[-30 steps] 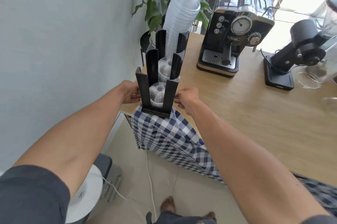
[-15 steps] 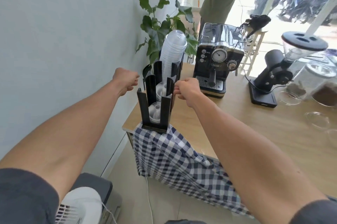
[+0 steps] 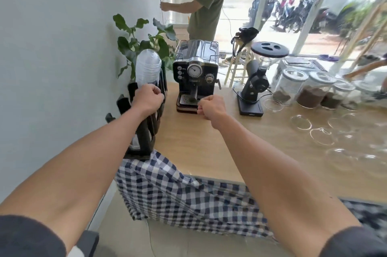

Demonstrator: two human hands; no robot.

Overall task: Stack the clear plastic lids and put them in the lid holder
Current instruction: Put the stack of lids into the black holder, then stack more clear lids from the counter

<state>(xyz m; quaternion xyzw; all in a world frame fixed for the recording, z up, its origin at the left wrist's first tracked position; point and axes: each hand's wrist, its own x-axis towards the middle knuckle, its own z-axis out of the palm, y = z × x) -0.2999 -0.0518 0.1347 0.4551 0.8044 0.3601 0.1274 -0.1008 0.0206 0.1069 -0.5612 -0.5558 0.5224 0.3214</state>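
Both hands, left hand (image 3: 149, 97) and right hand (image 3: 211, 106), hang curled and empty beside the lid holder (image 3: 144, 131); next step, by judgement, is gathering loose lids (image 3: 322, 136) further right.

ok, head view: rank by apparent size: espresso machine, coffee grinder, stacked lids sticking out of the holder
1. espresso machine
2. coffee grinder, thinner but about as tall
3. stacked lids, smallest; lower part hidden by the left hand and lid holder

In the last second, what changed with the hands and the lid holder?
Both hands let go of the lid holder base. The left hand rose, curled, in front of its upper slots; the right hand drew away over the counter. The lid stack stayed put.
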